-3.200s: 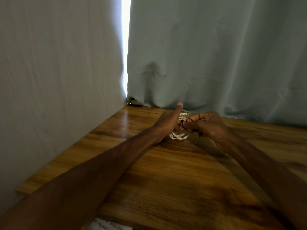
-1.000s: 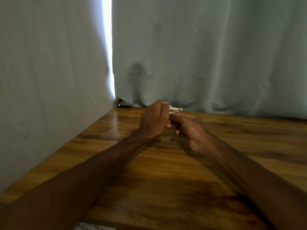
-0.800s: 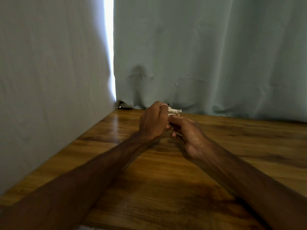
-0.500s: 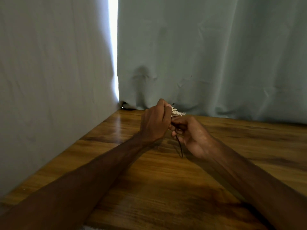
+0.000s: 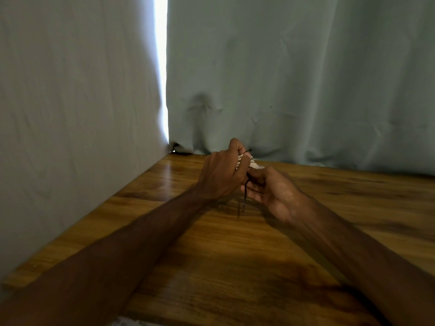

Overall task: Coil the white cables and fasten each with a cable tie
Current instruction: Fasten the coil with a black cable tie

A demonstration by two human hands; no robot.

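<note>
Left hand (image 5: 221, 175) clamped on coiled white cable (image 5: 251, 164), right hand (image 5: 270, 191) pinching dark cable tie (image 5: 245, 192) dangling toward tabletop (image 5: 211, 267), hands touching, near far curtain (image 5: 294, 78).

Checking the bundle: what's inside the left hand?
The left hand grips a white cable coil, mostly covered. A dark tie hangs beside the right hand.

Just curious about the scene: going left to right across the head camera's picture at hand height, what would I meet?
Grey curtain → left hand → coiled white cable → right hand → bare wooden table.
</note>
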